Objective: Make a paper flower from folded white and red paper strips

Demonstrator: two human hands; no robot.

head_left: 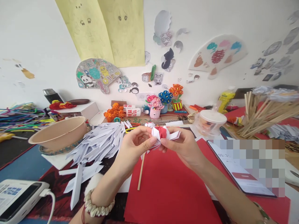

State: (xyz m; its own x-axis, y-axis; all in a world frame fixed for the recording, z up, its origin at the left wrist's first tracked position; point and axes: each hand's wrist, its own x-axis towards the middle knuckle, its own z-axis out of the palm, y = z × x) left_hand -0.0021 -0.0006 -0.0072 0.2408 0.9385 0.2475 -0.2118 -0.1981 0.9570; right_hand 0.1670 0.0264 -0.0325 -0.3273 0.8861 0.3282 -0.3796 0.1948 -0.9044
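Observation:
Between both hands is a folded red and white paper piece (163, 133), raised above a red paper sheet (168, 186). My left hand (137, 140) pinches its left side with thumb and fingers. On the right side, my right hand (181, 144) grips it the same way, and a white strip end sticks out past the thumb. A thin wooden stick (141, 172) slants down from under my left hand; whether it joins the paper piece cannot be made out. Left of my hands lies a heap of folded white paper strips (98, 141).
A beige basin (58, 133) and a white device with a cable (23, 199) are on the left. A tablet (238, 171) lies right of the red paper. Behind stand a lidded tub (212, 119), flower pots (154, 112) and a bundle of wooden sticks (263, 115).

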